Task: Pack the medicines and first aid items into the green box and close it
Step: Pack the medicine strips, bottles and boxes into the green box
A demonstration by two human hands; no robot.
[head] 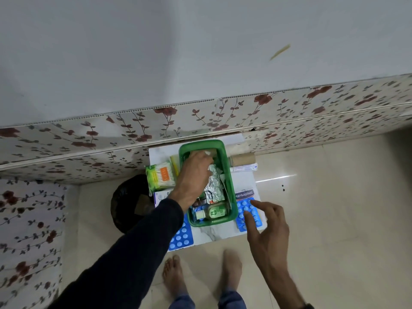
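The green box (229,181) stands open on a small white marble-look table (211,235). Inside lie silver foil strips (215,186) and a small green bottle (214,212). My left hand (194,172) reaches into the box's far end, fingers curled around something white that is mostly hidden. My right hand (267,228) hovers with spread fingers over a blue tablet strip (247,212) right of the box, fingertips touching or just above it. A Hansaplast pack (245,194) lies beside that strip. Another blue tablet strip (181,237) sits at the front left.
A cotton bud pack (159,177) and a white packet (161,197) lie left of the box. A brown roll (242,159) and a white tube (244,167) lie at the right rear. A black bin (129,201) stands left of the table. My bare feet (200,277) are on the tiled floor.
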